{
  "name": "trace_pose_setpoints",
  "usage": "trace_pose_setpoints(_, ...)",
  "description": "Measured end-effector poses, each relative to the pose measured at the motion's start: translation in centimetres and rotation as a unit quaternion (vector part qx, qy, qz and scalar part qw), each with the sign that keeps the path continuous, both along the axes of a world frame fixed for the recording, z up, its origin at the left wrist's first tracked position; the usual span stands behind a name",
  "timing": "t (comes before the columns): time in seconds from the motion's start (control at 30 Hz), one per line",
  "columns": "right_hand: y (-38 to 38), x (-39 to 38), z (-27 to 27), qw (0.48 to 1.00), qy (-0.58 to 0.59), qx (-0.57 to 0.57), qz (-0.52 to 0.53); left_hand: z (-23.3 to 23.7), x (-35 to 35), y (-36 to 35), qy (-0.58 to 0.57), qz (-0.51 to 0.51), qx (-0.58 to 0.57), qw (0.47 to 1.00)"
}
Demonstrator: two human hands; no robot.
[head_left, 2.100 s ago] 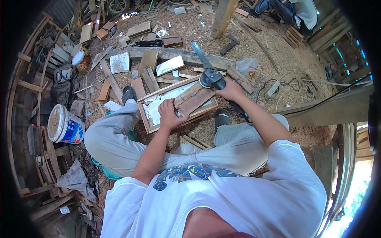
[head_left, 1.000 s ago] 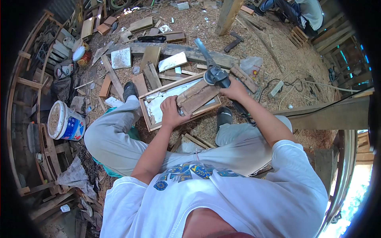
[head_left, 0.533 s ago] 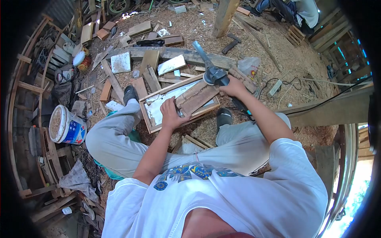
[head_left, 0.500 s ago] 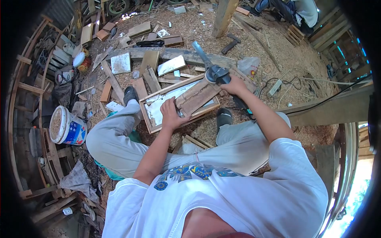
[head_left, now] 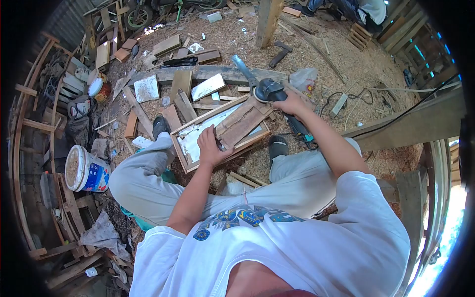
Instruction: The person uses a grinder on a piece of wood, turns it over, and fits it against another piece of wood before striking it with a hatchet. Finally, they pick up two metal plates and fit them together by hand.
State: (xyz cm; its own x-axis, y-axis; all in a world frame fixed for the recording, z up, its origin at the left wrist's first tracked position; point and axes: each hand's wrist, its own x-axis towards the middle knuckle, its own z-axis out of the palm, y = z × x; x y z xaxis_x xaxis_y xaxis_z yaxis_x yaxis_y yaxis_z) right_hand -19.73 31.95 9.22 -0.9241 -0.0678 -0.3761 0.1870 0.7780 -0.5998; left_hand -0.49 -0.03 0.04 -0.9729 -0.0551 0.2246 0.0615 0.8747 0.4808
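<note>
My right hand [head_left: 293,105] is wrapped around the body of an angle grinder [head_left: 270,90]. Its disc end rests on or just over the far right end of a brown wooden board [head_left: 242,123]; the exact contact is hard to see. The board lies slantwise across a shallow wooden frame [head_left: 179,151] with a worn white panel [head_left: 190,141] inside. My left hand [head_left: 211,149] grips the board's near left end, fingers at its end and thumb by the lower edge. A silver part of the grinder [head_left: 239,63] juts away from me.
Scrap boards [head_left: 184,106] and a thick beam [head_left: 200,74] lie beyond the frame. A hammer-like tool [head_left: 281,53], a plastic bag [head_left: 303,78] and a power strip [head_left: 339,105] with cords are to the right. A white bucket [head_left: 79,168] stands left. Another person [head_left: 371,12] sits far back right.
The view has shifted slightly, so the background sits further left and lower. My left fingers have moved a little at the board's end. The grinder stays at the board's far end.
</note>
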Motion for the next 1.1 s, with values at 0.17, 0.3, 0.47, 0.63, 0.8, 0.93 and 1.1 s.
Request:
trace_pose_setpoints(0.17,-1.2,0.4,0.6,0.992,0.042,0.113,0.037,-0.7,0.2,-0.1,-0.02,-0.003,0.039,0.999)
trace_pose_setpoints(0.3,-0.7,-0.4,2.0,0.99,0.021,0.139,0.011,-0.5,0.3,-0.3,-0.018,-0.004,0.047,0.999)
trace_pose_setpoints(0.47,-1.2,0.1,0.1,0.982,0.109,0.155,0.014,-0.5,0.3,-0.1,-0.008,-0.007,0.044,0.999)
trace_pose_setpoints(0.63,-2.8,1.4,1.8,0.982,0.066,0.164,0.068,-0.6,0.5,0.0,-0.005,-0.002,0.028,1.0)
trace_pose_setpoints(0.8,-1.9,0.0,1.6,0.986,0.049,0.155,0.036,-0.3,0.2,0.0,-0.013,0.0,0.037,0.999)
trace_pose_setpoints(0.93,-1.6,0.0,2.6,0.984,0.067,0.163,0.032,-0.5,0.2,0.0,-0.012,-0.005,0.033,0.999)
trace_pose_setpoints(1.1,-2.7,0.5,0.7,0.977,0.112,0.171,0.061,-0.3,0.3,0.0,-0.019,0.0,0.033,0.999)
